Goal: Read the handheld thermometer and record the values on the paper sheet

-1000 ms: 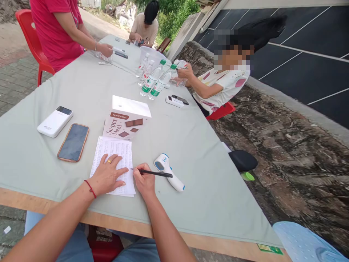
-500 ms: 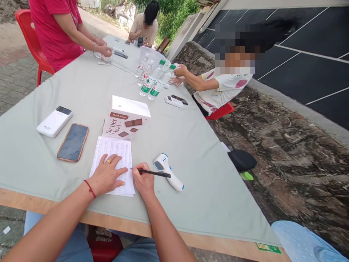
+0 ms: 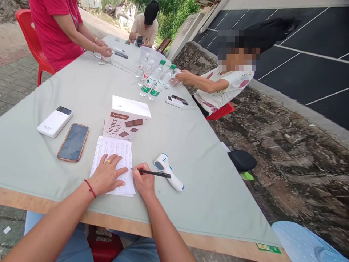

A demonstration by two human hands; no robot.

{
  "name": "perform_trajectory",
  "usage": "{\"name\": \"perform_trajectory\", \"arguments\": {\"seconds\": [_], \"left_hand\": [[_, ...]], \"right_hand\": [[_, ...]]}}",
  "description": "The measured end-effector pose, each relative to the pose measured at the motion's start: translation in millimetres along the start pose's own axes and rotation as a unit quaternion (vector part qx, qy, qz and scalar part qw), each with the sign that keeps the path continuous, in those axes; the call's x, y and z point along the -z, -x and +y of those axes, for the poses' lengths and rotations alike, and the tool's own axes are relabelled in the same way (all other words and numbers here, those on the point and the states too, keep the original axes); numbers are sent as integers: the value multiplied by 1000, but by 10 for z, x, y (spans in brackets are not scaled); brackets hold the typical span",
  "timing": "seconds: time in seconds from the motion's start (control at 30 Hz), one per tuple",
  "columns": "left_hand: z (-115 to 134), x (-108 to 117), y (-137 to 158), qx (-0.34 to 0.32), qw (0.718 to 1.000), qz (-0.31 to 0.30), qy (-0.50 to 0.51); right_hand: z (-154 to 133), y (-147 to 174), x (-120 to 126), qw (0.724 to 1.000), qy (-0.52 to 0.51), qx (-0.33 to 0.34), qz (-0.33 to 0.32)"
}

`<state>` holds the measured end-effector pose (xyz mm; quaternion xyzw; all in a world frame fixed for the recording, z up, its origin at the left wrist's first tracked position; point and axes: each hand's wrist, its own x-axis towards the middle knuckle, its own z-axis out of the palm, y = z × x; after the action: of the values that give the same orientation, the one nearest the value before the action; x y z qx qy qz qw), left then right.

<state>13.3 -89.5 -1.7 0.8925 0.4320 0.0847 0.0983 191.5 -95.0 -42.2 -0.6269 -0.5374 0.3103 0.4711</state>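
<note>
My left hand [image 3: 109, 174] lies flat with its fingers spread on a small stack of paper sheets [image 3: 120, 147] covered in rows of fine marks. A black pen [image 3: 155, 173] is gripped in my right hand [image 3: 144, 182], its tip at the right edge of the sheets. Just beyond the paper stands a white and brown "Super Meal" box [image 3: 127, 122]. To the right of my right hand lies a white infrared thermometer [image 3: 169, 173]. A phone [image 3: 73, 142] in a brown case and a white power bank [image 3: 55, 122] rest to the left of the paper.
Several water bottles [image 3: 156, 85] and a translucent tub [image 3: 148, 52] stand farther up the cloth-covered table [image 3: 204, 196]. Another phone and a white device [image 3: 173, 102] lie near the right edge. Three people sit or stand around the far part, one on a red chair [image 3: 223, 111].
My hands, the pen and the paper look the same. The person on the right has lowered and shifted their hands slightly; the far person's hand has moved to the dark object before them.
</note>
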Motion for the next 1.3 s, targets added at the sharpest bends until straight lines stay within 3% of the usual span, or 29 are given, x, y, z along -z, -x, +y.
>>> {"name": "perform_trajectory", "arguments": {"seconds": [0.53, 0.73, 0.9, 1.03, 1.13, 1.23, 1.3], "left_hand": [[-11, 18, 7, -1, 1000, 2, 8], [-69, -8, 12, -6, 1000, 16, 23], [-231, -70, 22, 33, 993, 56, 97], [-430, -70, 30, 68, 964, 112, 230], [-608, -4, 8, 148, 914, 146, 347], [-809, 131, -94, 255, 855, 165, 419], [-941, 244, -228, 284, 843, 179, 421]], "right_hand": [[36, 8, -5, 1000, 13, 3, 23], [99, -14, 47, 979, 92, 124, 134], [113, -10, 45, 939, 266, 199, 91], [98, 108, -68, 914, 346, 208, 35], [99, 149, -105, 915, 343, 211, 23], [144, 58, 7, 921, 316, 217, 72], [196, -68, 167, 916, 324, 200, 123]]}}
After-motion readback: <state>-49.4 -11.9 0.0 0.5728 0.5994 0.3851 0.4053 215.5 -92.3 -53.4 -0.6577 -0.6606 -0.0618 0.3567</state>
